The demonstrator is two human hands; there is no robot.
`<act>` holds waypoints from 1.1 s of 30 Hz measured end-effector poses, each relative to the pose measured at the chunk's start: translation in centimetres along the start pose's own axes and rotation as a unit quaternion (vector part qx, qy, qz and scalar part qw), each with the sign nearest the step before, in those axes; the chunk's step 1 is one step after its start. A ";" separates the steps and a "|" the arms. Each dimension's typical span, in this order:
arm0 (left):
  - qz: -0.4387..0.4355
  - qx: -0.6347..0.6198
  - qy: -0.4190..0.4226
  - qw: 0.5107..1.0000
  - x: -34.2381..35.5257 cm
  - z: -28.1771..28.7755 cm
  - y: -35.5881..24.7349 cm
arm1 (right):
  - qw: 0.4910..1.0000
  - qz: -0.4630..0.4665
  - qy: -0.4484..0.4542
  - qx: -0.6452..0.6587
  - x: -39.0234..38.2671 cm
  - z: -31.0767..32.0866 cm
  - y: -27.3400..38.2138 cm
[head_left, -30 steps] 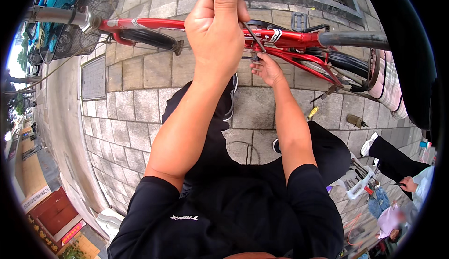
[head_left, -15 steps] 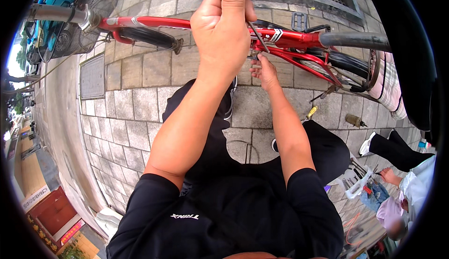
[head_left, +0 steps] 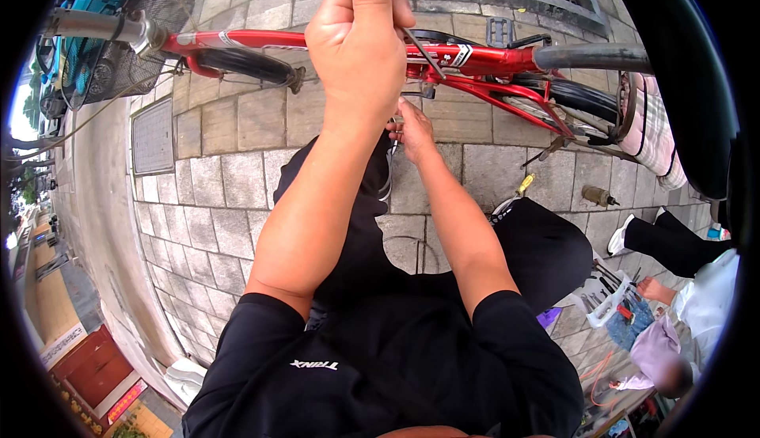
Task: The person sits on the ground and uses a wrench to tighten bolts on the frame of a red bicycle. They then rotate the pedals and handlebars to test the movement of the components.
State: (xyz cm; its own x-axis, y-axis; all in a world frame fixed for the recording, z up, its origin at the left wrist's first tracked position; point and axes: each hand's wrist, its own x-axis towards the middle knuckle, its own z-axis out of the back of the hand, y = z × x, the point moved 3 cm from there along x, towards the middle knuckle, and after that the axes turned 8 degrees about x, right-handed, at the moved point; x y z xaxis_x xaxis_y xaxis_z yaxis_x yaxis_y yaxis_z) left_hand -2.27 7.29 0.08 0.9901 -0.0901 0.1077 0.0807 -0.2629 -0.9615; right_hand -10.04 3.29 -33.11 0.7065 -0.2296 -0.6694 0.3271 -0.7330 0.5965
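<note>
A red bicycle (head_left: 511,60) stretches across the far side, in front of me. Above its frame my left hand (head_left: 358,46) is wrapped round a thin dark metal rod (head_left: 425,56), which slants down to the right. The rod's lower end overlaps the frame near the crank area; whether it touches cannot be told. Below the frame is my right hand (head_left: 415,131), its fingers curled together just right of the left wrist. Something small seems to be at its fingertips, too small to name. The bicycle's pedal (head_left: 499,31) shows on the far side.
A yellow-handled tool (head_left: 526,184) and a brownish cylinder (head_left: 598,196) lie on the paving, right of my knees. Farther right, another person's hand (head_left: 655,290) is beside a plastic bag (head_left: 608,305) and several tools. A blue bicycle with a mesh basket (head_left: 150,34) stands at far left.
My right hand has drawn away from the bicycle frame, moving left and slightly nearer to me. My left hand keeps its hold on the rod; the view has shifted slightly.
</note>
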 end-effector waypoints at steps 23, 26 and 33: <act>0.022 -0.072 -0.109 0.991 2.8 6.4 -1.1 | 0.992 -0.064 0.069 -0.089 2.4 -6.5 -0.8; 0.037 -0.097 -0.115 0.988 3.0 6.6 -0.6 | 0.989 -0.073 0.078 -0.104 2.6 -6.9 -0.6; 0.057 -0.102 -0.111 0.987 3.0 6.4 -0.8 | 0.975 -0.066 0.091 -0.194 2.9 -6.0 -0.1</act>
State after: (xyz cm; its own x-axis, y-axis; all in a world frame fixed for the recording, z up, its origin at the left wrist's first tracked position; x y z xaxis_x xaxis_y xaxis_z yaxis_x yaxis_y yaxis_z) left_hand 1.35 13.41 -0.49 0.9940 0.0768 -0.0778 -0.0348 -0.4527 -0.8910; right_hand -4.27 6.57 -32.43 0.7305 -0.0055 -0.6829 0.6103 -0.4435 0.6564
